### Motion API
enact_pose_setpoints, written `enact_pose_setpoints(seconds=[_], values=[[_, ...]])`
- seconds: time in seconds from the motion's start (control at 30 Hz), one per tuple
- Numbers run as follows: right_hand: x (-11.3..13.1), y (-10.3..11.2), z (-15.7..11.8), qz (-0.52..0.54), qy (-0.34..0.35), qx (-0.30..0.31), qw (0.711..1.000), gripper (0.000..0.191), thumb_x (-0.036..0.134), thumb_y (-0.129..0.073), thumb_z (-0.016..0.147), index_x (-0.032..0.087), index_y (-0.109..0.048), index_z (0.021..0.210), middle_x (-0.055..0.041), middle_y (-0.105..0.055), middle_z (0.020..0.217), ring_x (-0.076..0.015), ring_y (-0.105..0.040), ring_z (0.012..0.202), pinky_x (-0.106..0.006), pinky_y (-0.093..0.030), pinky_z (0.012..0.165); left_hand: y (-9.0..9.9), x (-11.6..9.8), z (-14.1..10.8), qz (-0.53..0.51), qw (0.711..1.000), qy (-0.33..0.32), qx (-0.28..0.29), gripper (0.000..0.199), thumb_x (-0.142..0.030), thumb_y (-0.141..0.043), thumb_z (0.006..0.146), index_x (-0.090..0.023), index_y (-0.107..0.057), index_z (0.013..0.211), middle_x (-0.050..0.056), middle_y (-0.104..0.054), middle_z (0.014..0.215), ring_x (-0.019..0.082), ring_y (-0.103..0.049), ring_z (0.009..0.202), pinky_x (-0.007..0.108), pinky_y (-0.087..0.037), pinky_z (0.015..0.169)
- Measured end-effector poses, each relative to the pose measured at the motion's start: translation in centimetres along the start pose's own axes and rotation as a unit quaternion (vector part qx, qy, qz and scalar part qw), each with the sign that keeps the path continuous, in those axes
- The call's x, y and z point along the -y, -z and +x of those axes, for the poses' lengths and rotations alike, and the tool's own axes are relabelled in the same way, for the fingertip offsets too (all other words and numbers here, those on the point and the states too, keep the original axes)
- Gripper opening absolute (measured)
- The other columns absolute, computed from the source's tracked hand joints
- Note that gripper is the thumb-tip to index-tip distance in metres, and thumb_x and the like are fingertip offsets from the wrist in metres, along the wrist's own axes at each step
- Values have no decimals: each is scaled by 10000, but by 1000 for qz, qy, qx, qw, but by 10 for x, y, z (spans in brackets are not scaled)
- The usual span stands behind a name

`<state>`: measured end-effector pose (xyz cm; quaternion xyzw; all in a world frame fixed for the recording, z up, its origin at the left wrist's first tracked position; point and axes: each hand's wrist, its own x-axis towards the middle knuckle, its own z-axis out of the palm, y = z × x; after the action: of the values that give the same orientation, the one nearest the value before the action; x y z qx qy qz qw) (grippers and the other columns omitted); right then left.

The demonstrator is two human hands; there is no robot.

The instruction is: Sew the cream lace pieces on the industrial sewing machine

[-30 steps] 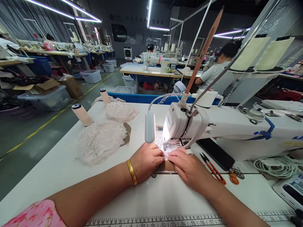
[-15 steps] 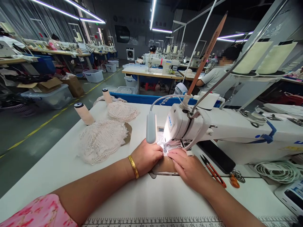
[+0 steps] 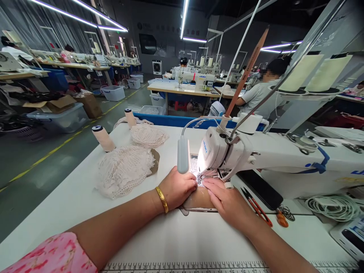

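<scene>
1. Head view: left hand (image 3: 178, 187) lies palm-down, fingers together, fingertips pressing the lace piece (image 3: 199, 177) flat just left of the needle area. Gold bangle (image 3: 162, 199) on that wrist.
2. Right hand (image 3: 226, 199) also flat, fingers together and extended, tips on the same lace from the right. Hands nearly touch at the fingertips; neither pinches, both press down.
3. Lace piece sits under the head of the sewing machine (image 3: 256, 155), lit by the machine's light. Needle and presser foot are mostly hidden behind the fingers; cannot tell if the foot is down.
4. Handling, my read: lace is light, thin, floppy, openwork. It will stretch, pucker and snag easily. Best controlled by flat fingertip pressure either side of the seam line, close to the foot; lifting by an edge would distort it.
5. Gooseneck lamp (image 3: 183, 159) hangs just above the left hand.
6. Red-handled snips (image 3: 257, 206) lie on the table (image 3: 71, 204) right of the right hand, apart from it.
7. Pile of lace pieces (image 3: 125, 170) sits well left of the hands, second pile (image 3: 148, 135) behind it, two thread cones (image 3: 103, 138) nearby.
8. Other people sit at machines in the background.
</scene>
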<state>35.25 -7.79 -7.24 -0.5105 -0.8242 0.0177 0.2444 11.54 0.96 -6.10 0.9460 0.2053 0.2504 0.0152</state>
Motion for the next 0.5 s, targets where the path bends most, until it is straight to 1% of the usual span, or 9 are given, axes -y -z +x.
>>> enact_pose_setpoints(seconds=[0.07, 0.1, 0.13, 0.2, 0.27, 0.3, 0.37, 0.43, 0.5], values=[[0, 1, -1, 6, 6, -11, 1000, 385, 146, -404, 1062, 194, -657, 1348, -127, -723, 1308, -294, -712, 1108, -473, -635, 900, 8, -1, 1, 11, 999, 38, 15, 167, -244, -613, 1015, -193, -723, 1131, 79, -758, 1191, 253, -691, 1039, 403, -519, 902], [1, 2, -1, 9, 12, -17, 1000, 385, 134, -404, 1058, 196, -656, 1343, -125, -727, 1302, -296, -708, 1123, -480, -628, 916, 13, -2, 2, 23, 997, 63, 24, 205, -293, -647, 1004, -188, -706, 1170, 98, -746, 1213, 266, -686, 1042, 398, -522, 874], [2, 3, -1, 12, 20, -22, 999, 383, 122, -409, 1052, 201, -654, 1335, -122, -734, 1288, -297, -705, 1133, -480, -623, 922, 17, -3, 2, 34, 995, 86, 35, 229, -346, -676, 993, -183, -705, 1152, 111, -744, 1185, 271, -684, 1009, 388, -519, 829], [7, 7, -1, 26, 42, -32, 998, 381, 98, -425, 1040, 213, -640, 1332, -111, -749, 1253, -289, -705, 1136, -459, -618, 914, 24, -6, 2, 28, 992, 102, 68, 256, -434, -671, 1002, -185, -716, 959, 87, -748, 979, 245, -673, 865, 353, -483, 729], [13, 10, 1, 58, 70, -34, 995, 402, 72, -435, 1029, 225, -613, 1354, -100, -748, 1247, -268, -700, 1139, -425, -612, 909, 30, -8, 1, -17, 993, 85, 83, 423, -467, -589, 1049, -187, -654, 738, 37, -674, 741, 198, -625, 714, 326, -433, 665], [15, 12, 3, 77, 84, -32, 993, 412, 61, -438, 1025, 230, -602, 1363, -98, -739, 1264, -258, -690, 1147, -412, -607, 915, 32, -9, 1, -39, 994, 73, 75, 469, -462, -545, 1069, -186, -635, 701, 26, -641, 693, 183, -604, 679, 324, -422, 658], [19, 14, 5, 105, 114, -25, 988, 410, 43, -442, 1011, 229, -607, 1336, -99, -716, 1296, -256, -661, 1169, -409, -595, 930, 35, -9, 0, -61, 996, 61, 37, 423, -408, -500, 1082, -189, -671, 763, 30, -643, 731, 186, -607, 713, 328, -431, 678], [19, 15, 6, 108, 125, -9, 986, 347, 23, -444, 993, 226, -647, 1187, -90, -727, 1226, -259, -658, 1128, -400, -588, 901, 34, -8, 0, -57, 997, 49, 14, 285, -316, -513, 1060, -190, -718, 905, 51, -674, 845, 208, -629, 812, 334, -451, 712], [15, 16, 4, 79, 105, 8, 991, 318, -6, -421, 974, 224, -637, 1007, -74, -742, 1091, -254, -676, 1026, -380, -577, 822, 30, -8, -2, -54, 998, 25, 21, 200, -230, -539, 1024, -196, -730, 974, 51, -672, 879, 214, -625, 840, 330, -451, 702]])
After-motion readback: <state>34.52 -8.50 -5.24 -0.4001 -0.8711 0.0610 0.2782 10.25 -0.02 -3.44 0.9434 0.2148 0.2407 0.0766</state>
